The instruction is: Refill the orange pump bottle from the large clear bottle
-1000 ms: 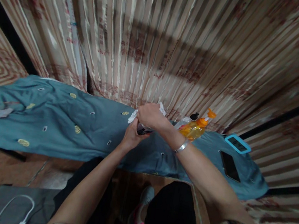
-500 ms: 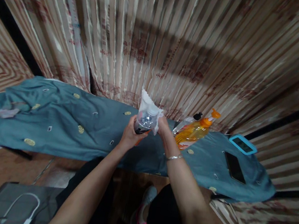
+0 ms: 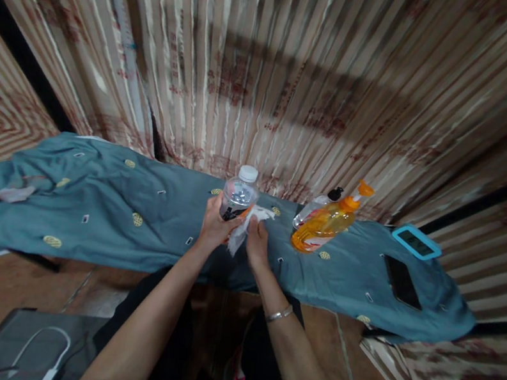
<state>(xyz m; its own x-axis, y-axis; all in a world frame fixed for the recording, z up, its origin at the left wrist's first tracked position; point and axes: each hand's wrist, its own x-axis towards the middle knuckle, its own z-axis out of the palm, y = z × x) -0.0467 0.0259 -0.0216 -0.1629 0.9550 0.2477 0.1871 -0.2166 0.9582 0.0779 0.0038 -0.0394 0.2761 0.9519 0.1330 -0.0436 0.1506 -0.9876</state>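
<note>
A clear plastic bottle [image 3: 240, 193] with a white cap and a dark and orange label stands out in front of me, tilted slightly. My left hand [image 3: 214, 225] is wrapped round its left side. In my right hand [image 3: 258, 239] is a crumpled white tissue [image 3: 241, 233], pressed to the bottle's lower right side. The tissue covers part of the label. To the right are an orange pump bottle [image 3: 325, 227] and, just behind it, a clear bottle with a black pump [image 3: 313, 210].
A teal patterned cloth [image 3: 108, 211] covers the narrow table. On its right end lie a blue-framed digital clock [image 3: 416, 242] and a black phone [image 3: 402, 282]. Pleated curtains [image 3: 272, 76] hang close behind. A grey surface with a white cable [image 3: 44, 330] is at lower left.
My right hand has brought the tissue from behind the bottle's cap down to its lower right side. The cap now shows fully, and the bottle has shifted slightly left.
</note>
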